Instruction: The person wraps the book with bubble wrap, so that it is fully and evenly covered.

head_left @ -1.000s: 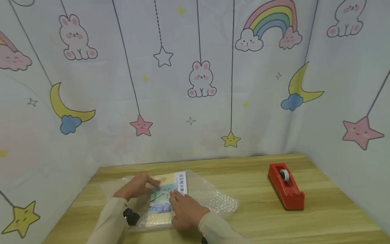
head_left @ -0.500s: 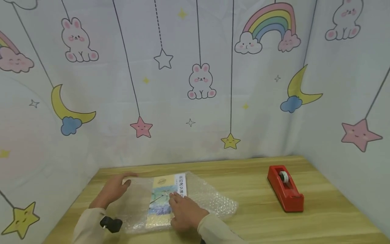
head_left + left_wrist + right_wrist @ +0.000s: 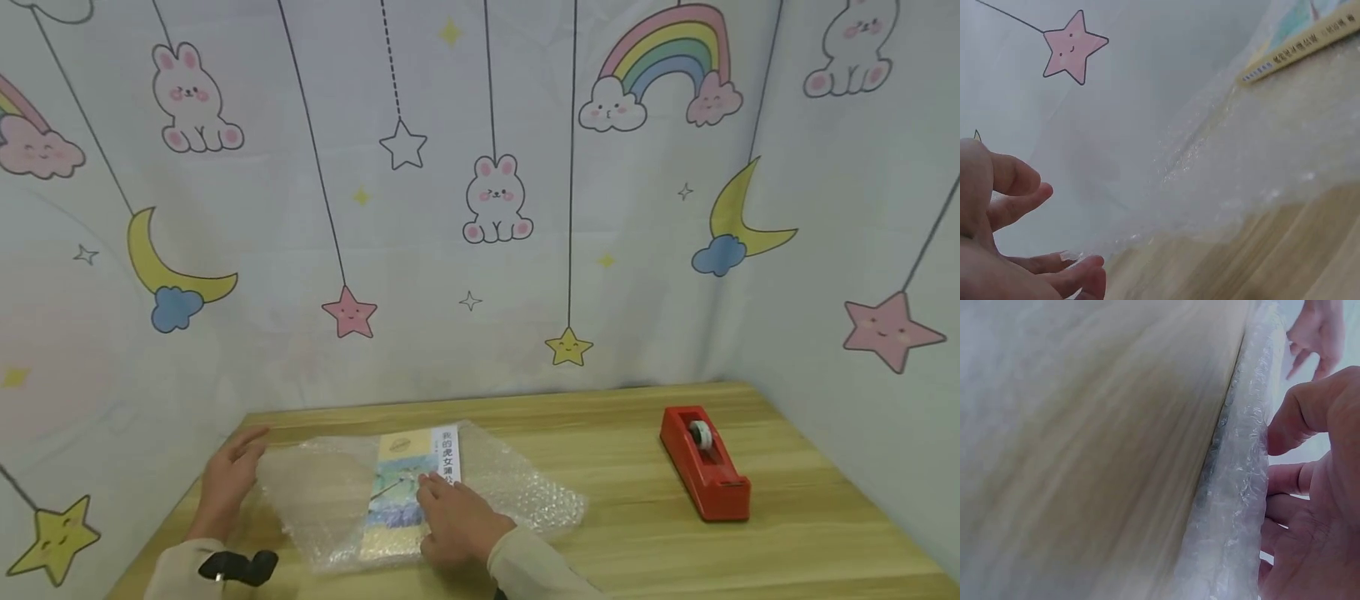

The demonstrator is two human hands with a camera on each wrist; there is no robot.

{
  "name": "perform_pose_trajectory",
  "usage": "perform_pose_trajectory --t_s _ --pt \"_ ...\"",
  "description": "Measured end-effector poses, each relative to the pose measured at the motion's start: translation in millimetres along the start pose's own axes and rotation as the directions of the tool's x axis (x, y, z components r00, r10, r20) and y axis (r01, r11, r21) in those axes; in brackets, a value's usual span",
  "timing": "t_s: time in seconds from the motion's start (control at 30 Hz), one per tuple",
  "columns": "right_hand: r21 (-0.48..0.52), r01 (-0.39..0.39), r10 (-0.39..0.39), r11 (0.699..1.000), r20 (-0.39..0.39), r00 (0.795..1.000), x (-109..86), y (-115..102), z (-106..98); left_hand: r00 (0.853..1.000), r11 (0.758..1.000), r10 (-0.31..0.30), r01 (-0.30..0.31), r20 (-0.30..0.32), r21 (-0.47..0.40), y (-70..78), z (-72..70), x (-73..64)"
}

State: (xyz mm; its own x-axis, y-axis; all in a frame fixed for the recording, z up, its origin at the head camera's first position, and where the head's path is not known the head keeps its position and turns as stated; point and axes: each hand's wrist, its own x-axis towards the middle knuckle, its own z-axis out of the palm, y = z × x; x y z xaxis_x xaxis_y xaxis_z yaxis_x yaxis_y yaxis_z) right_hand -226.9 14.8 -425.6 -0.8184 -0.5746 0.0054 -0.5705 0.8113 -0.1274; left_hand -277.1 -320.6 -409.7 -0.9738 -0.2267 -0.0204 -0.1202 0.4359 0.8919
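A book [image 3: 397, 492] with a picture cover and a white title strip lies flat amid a sheet of clear bubble wrap [image 3: 540, 492]. My right hand [image 3: 461, 521] presses on the book's right side with fingers laid out. In the right wrist view, its fingertips touch the bubble-wrapped edge. Over at the wrap's left edge is my left hand [image 3: 228, 475]. The left wrist view shows that hand's lower fingers [image 3: 1085, 272] pinching a corner of the wrap, while other fingers stay apart. From there the wrap stretches toward the book's spine.
A red tape dispenser [image 3: 705, 467] with a small roll stands at the right on the wooden table [image 3: 615, 550]. Behind the table and along both sides hang white sheets [image 3: 420, 250] printed with rabbits, stars and moons.
My left hand has gone from the book's left side out to the left, past the wrap's far corner. The wrap now spreads flatter there. The right hand has stayed on the book.
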Motion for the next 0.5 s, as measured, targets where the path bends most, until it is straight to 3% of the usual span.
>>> perform_pose_trajectory --t_s 0.1,0.2,0.37,0.5 --pt "0.013 0.003 -0.003 1.000 0.004 1.000 0.3 -1 0 0.998 0.993 -0.058 0.062 0.039 -0.099 -1.7 -1.1 -1.5" --pt "0.025 0.000 0.000 1.000 0.012 1.000 -0.1 0 -1 0.992 0.985 -0.069 0.085 0.108 -0.152 -4.3 0.1 -1.1" --pt "0.023 0.001 -0.001 1.000 0.009 1.000 -0.8 0 -1 0.980 0.963 -0.053 0.101 0.192 -0.250 -8.2 8.4 -0.5" --pt "0.016 0.002 -0.002 1.000 0.004 1.000 -1.0 0 -1 0.979 0.961 -0.026 0.080 0.205 -0.265 -7.4 15.7 -1.3"
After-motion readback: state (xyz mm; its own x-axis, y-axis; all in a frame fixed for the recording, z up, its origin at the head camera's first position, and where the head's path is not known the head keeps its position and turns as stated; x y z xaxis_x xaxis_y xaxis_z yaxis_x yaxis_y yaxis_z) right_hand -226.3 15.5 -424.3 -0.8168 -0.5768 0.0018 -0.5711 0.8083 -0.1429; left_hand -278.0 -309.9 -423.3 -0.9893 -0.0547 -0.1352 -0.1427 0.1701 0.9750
